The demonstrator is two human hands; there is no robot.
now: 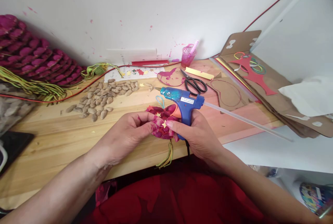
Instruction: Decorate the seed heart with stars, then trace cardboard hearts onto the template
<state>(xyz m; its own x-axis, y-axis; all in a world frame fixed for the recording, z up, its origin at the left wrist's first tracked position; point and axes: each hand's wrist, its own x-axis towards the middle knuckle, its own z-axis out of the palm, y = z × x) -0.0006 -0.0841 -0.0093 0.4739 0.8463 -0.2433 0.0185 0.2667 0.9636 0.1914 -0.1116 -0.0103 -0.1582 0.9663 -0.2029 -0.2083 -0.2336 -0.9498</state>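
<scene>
My right hand [199, 132] wraps the handle of a blue hot glue gun [179, 96], whose nozzle points left and a long clear glue stick [247, 120] juts out the back. Its thumb touches a small yellow star [164, 123]. The closed fingertips of my left hand [136, 125] come to the star's other side. Under both hands lies a magenta ornament [166, 135], partly covered by fingers. It carries another yellow star [158, 114], a red star [150, 108], a light-blue loop [160, 101] and a yellow-green tassel [166, 156].
Peanuts [100, 95] spread across the table's left-middle. Behind are paper stars [139, 72], black scissors [195, 82], a pink cup [187, 57] and cut cardboard [229, 94]. A large magenta ornament [39, 52] fills the left back. A red cord [75, 94] crosses the table.
</scene>
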